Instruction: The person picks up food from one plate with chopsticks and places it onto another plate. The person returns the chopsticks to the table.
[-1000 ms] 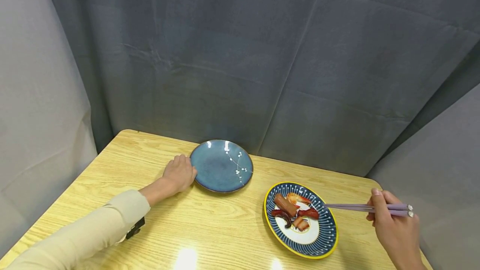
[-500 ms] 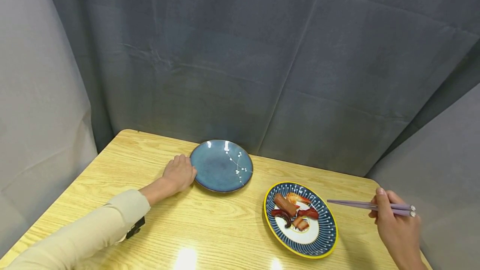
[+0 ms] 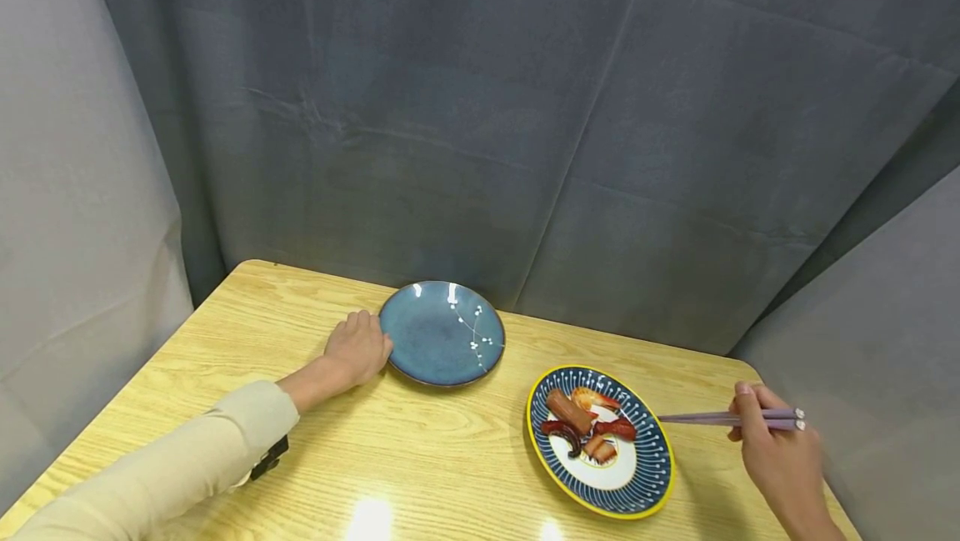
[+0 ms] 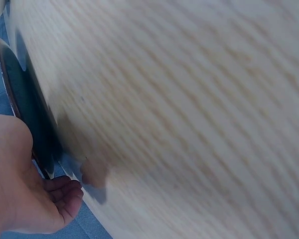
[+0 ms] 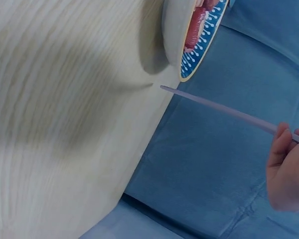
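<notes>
In the head view my left hand point(image 3: 358, 349) grips the left rim of a glazed blue plate point(image 3: 435, 337) with a white blossom design. The left wrist view shows the thumb over the plate's rim point(image 4: 12, 97) and curled fingers below it. My right hand point(image 3: 780, 449) holds a pair of pale purple chopsticks point(image 3: 697, 418), tips pointing left. Those tips lie at the right rim of a yellow-edged, blue-patterned plate point(image 3: 615, 478) in the head view; in the right wrist view they are apart from it. It carries a shrimp point(image 3: 592, 398), a tentacle point(image 3: 562, 434) and other food pieces.
Both plates stand on a light wood-grain table point(image 3: 420, 449), the blue one near its back edge. A dark grey curtain point(image 3: 487, 124) hangs behind, with paler cloth point(image 3: 75, 174) at the left and more at the right.
My right hand and the chopsticks rose slightly, then came down and left, bringing the tips to the patterned plate's right rim. My left hand stays on the blue plate.
</notes>
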Tool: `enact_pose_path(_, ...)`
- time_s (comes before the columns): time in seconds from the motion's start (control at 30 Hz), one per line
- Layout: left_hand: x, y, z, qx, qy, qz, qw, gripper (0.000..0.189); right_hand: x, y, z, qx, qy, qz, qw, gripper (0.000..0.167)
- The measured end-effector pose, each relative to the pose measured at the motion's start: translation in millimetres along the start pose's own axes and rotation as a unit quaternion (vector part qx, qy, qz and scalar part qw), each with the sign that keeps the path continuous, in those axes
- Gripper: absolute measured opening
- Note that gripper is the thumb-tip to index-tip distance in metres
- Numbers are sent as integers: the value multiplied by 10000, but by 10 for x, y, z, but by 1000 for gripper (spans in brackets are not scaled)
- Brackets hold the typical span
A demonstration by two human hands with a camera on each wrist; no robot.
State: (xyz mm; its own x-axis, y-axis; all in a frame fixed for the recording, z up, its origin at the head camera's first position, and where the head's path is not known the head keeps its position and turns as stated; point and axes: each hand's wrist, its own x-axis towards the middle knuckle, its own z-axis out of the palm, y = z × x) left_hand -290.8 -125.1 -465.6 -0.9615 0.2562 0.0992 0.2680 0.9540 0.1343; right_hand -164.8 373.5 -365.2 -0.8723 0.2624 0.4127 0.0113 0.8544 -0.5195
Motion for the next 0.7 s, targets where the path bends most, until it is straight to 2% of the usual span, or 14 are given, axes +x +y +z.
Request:
enact_pose_path(0.13,13,-11,20,-15,-28,-10,10000,31,-9,52,34,-36,-179,-70,9998,43)
enact_pose_path(0.37,25,-22,27,-3,-33,-17,10000,32,-25,75,107,-59,-113,-205,9997,41)
enact_pose_path(0.5,24,-23,29,-71,-102,-51,9999,31,-68,82,181,-132,-39,-753,9971,32)
enact_pose_path(0.7,32,-26,33,-72,-165,-61,9998,31,-108,130,247,-276,187,-1741,9842,30)
